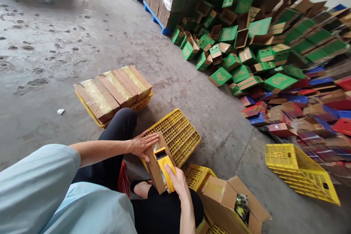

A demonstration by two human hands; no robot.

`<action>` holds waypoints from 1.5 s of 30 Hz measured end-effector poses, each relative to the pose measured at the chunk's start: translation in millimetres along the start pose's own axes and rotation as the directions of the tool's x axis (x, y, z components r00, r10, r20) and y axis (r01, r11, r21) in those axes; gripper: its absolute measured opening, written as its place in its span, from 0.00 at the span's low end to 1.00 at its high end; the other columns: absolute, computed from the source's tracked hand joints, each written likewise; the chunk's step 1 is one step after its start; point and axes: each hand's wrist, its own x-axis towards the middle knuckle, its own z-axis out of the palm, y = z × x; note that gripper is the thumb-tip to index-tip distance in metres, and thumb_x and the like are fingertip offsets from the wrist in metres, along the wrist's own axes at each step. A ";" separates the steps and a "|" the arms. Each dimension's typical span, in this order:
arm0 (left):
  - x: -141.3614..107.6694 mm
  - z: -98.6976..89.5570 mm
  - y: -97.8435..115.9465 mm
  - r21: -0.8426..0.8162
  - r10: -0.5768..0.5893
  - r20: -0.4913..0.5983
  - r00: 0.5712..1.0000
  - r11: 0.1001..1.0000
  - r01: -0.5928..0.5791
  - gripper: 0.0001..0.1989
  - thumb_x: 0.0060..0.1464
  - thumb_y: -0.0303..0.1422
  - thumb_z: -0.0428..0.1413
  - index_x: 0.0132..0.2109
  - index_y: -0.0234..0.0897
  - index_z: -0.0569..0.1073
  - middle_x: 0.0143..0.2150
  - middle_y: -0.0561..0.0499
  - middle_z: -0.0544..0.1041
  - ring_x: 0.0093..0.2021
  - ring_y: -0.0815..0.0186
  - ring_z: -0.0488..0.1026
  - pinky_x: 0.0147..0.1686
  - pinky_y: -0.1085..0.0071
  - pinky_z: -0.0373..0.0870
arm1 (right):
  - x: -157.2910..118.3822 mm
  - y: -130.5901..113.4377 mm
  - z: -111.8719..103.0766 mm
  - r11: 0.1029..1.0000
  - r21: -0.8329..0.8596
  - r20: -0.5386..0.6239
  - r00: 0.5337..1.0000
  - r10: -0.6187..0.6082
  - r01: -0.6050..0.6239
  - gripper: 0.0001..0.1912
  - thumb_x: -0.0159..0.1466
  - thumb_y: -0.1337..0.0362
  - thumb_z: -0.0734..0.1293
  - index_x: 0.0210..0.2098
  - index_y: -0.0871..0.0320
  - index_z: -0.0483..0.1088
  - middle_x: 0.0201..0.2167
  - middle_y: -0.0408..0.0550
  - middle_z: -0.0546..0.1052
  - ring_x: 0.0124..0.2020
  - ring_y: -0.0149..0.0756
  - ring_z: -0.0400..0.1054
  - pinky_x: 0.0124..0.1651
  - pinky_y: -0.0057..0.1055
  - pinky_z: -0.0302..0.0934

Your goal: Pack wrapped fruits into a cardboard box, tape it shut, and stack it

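A narrow brown cardboard box (154, 175) lies in front of me, against an upturned yellow plastic crate (179, 135). My left hand (142, 144) rests flat on the box's far end, its fingers stretched out. In my right hand (177, 182) is a yellow tape dispenser (165, 161), set down along the top of the box. The fingers under the dispenser are partly hidden. A piece of clear tape shows between the dispenser and my left hand.
Taped cardboard boxes (116, 89) sit in a yellow crate at the left. An open carton (222, 197) with dark, bagged-looking contents stands by my right knee. Another yellow crate (298, 172) lies farther right. Green cartons (241, 75) and red-and-blue cartons (298, 113) are heaped beyond.
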 end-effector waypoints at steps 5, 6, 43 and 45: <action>3.0 8.6 12.3 0.035 0.023 -0.047 0.999 0.999 -0.021 0.58 0.58 0.66 0.51 0.78 0.27 0.45 0.78 0.29 0.46 0.78 0.41 0.44 0.74 0.44 0.34 | 0.6 -7.0 2.0 1.000 -0.011 -0.024 0.999 0.027 -0.028 0.30 0.61 0.34 0.66 0.34 0.57 0.71 0.19 0.48 0.78 0.21 0.41 0.76 0.25 0.31 0.69; 3.9 10.4 14.6 0.025 0.054 -0.044 0.998 0.998 -0.053 0.57 0.59 0.65 0.51 0.78 0.27 0.45 0.78 0.29 0.46 0.78 0.42 0.44 0.74 0.46 0.35 | 0.7 -7.6 2.1 0.999 -0.011 -0.026 0.999 0.030 -0.030 0.30 0.61 0.34 0.66 0.34 0.56 0.70 0.19 0.48 0.78 0.21 0.41 0.76 0.25 0.30 0.69; 34.2 9.9 10.4 -0.109 0.384 0.078 0.920 0.921 -0.375 0.48 0.64 0.62 0.45 0.77 0.34 0.52 0.76 0.38 0.56 0.77 0.52 0.52 0.75 0.54 0.42 | -34.2 46.8 -0.3 0.987 0.159 -0.100 0.994 0.052 -0.036 0.32 0.59 0.32 0.66 0.34 0.59 0.71 0.17 0.45 0.76 0.17 0.37 0.72 0.21 0.29 0.66; 43.6 0.5 -0.4 -0.135 0.385 0.099 0.917 0.919 -0.371 0.45 0.64 0.62 0.45 0.76 0.36 0.55 0.76 0.39 0.59 0.76 0.52 0.53 0.74 0.54 0.44 | -26.6 40.7 -0.5 0.985 0.170 -0.109 0.993 0.034 -0.015 0.32 0.60 0.33 0.66 0.34 0.59 0.71 0.18 0.46 0.77 0.17 0.37 0.73 0.22 0.29 0.67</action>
